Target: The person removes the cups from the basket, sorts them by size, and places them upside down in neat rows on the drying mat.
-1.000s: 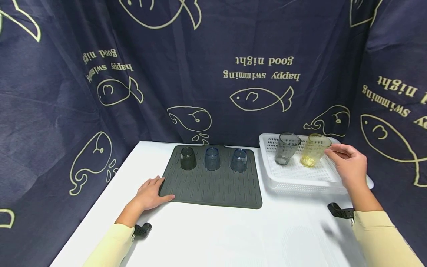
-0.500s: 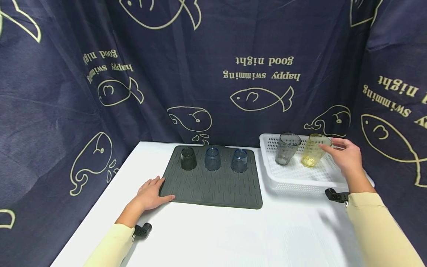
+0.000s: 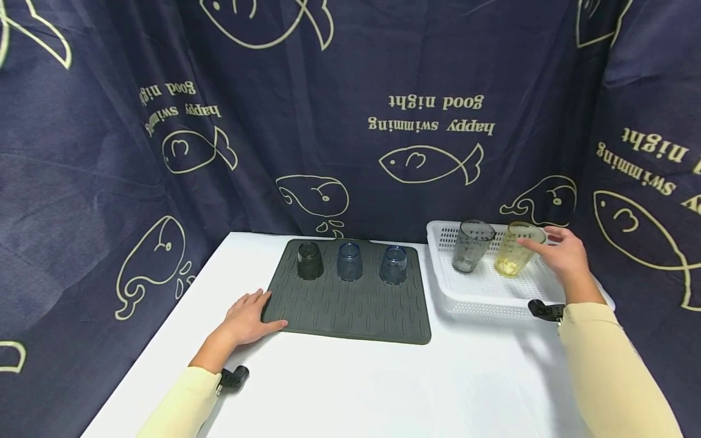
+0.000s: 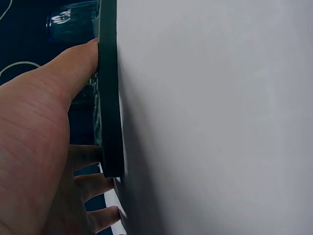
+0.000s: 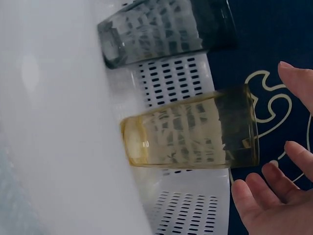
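Observation:
My left hand (image 3: 245, 320) rests at the front left corner of the dark grey drying mat (image 3: 350, 310), fingers spread. In the left wrist view its thumb lies along the edge of the mat (image 4: 110, 98). At the right, my right hand (image 3: 569, 255) is beside the rim of a clear yellow glass (image 3: 508, 250), thumb overlapping it. The right wrist view has the fingers (image 5: 264, 191) parted and a little off the rim of the yellow glass (image 5: 190, 134). A clear grey glass (image 3: 472, 246) stands left of the yellow one, both mouth up in a white basket (image 3: 487, 307).
On the mat's back half, a black glass (image 3: 310, 263) and two blue glasses, one in the middle (image 3: 349, 263) and one at the right (image 3: 393, 265), stand upside down in a row. A dark blue curtain (image 3: 306, 140) with fish prints hangs behind the white table (image 3: 350, 389).
My right hand has moved left and slightly back toward the yellow glass, its thumb now over the rim. The left hand and the glasses keep their places.

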